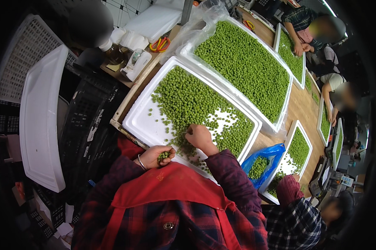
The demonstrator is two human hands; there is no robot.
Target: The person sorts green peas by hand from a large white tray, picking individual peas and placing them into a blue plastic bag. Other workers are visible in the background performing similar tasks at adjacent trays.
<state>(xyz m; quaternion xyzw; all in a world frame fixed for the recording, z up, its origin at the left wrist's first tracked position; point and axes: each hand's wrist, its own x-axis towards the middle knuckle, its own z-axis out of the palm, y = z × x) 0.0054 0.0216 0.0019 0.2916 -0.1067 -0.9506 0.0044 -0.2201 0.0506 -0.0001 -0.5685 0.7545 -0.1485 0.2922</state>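
Note:
Loose green peas [188, 96] cover much of a white foam tray [138, 121] in front of me, with bare patches at its left and middle. My left hand [154, 156], a bracelet at its wrist, is cupped at the tray's near edge around several peas [163, 156]. Over the near middle of the tray, my right hand [200, 137] has its fingers curled together down at the peas. Whatever those fingertips pinch, if anything, is hidden by the hand.
Beyond my tray lies a larger plastic-lined tray [286, 104] full of peas. A blue bag [275, 154] with peas sits to the right. Co-workers handle peas at other trays. Scissors [159, 44] lie at the far left, near a bottle [113, 53]. Black crates [90, 104] stand left.

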